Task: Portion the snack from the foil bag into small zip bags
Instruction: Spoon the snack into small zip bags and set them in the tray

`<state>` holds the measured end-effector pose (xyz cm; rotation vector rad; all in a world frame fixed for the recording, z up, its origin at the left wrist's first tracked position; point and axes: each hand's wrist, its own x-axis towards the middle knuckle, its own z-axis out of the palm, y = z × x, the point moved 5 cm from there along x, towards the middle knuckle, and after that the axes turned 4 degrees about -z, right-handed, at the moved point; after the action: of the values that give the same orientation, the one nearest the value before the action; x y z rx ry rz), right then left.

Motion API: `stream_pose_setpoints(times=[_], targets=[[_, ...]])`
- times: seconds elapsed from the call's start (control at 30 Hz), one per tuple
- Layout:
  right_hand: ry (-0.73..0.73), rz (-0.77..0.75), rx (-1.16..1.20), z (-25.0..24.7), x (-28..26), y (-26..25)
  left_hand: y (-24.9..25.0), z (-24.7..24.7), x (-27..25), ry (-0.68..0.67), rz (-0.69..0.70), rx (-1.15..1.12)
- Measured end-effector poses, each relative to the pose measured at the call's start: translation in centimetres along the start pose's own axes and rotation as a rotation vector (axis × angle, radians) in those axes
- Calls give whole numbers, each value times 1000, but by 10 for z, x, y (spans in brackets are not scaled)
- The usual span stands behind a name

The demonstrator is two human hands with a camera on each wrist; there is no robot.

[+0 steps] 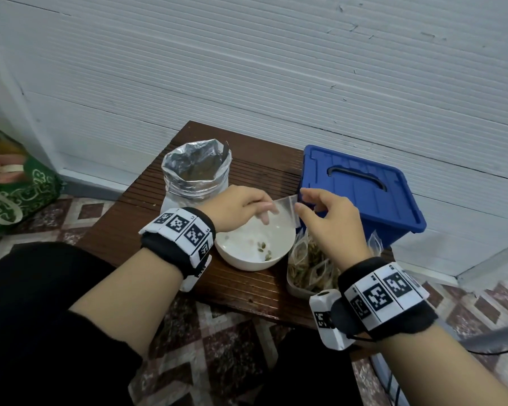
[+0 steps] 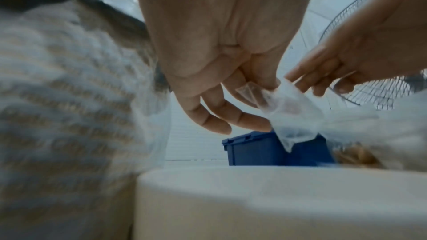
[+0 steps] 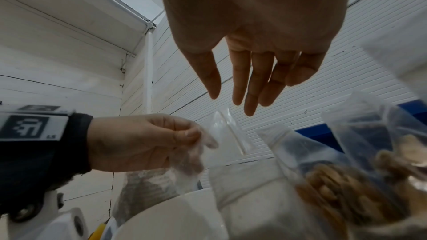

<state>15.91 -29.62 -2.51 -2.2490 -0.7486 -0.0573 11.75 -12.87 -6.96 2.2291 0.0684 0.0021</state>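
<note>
The open silver foil bag (image 1: 197,171) stands at the back of a small brown table (image 1: 123,230). In front of it sits a white bowl (image 1: 255,247) with a few seeds in the bottom. My left hand (image 1: 269,208) pinches one side of a small clear zip bag (image 1: 285,209) above the bowl; the bag (image 3: 231,134) looks empty. My right hand (image 1: 302,199) is at the bag's other top edge. In the right wrist view its fingers (image 3: 249,98) are straight and not closed on the bag.
A tray of filled zip bags (image 1: 308,268) lies right of the bowl. Behind it stands a blue lidded box (image 1: 361,189). A green bag (image 1: 12,183) sits on the tiled floor at left, a wire fan (image 2: 374,87) stands at right, and a white panelled wall is behind.
</note>
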Motion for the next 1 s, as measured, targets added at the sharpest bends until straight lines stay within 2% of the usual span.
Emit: stream_pose_setpoints(times=[0.1, 0.2, 0.37, 0.47, 1.0], targets=[[-45, 7, 0, 1, 2, -2, 10, 0, -2, -23, 51, -99], [-84, 31, 41, 2, 2, 0, 15, -2, -4, 16, 71, -213], [6, 88, 122, -5, 3, 8, 11, -8, -7, 88, -33, -376], [2, 86, 123, -6, 4, 9, 9, -9, -9, 108, -68, -433], [-7, 117, 113, -9, 1, 9, 10, -16, -11, 196, -148, -552]])
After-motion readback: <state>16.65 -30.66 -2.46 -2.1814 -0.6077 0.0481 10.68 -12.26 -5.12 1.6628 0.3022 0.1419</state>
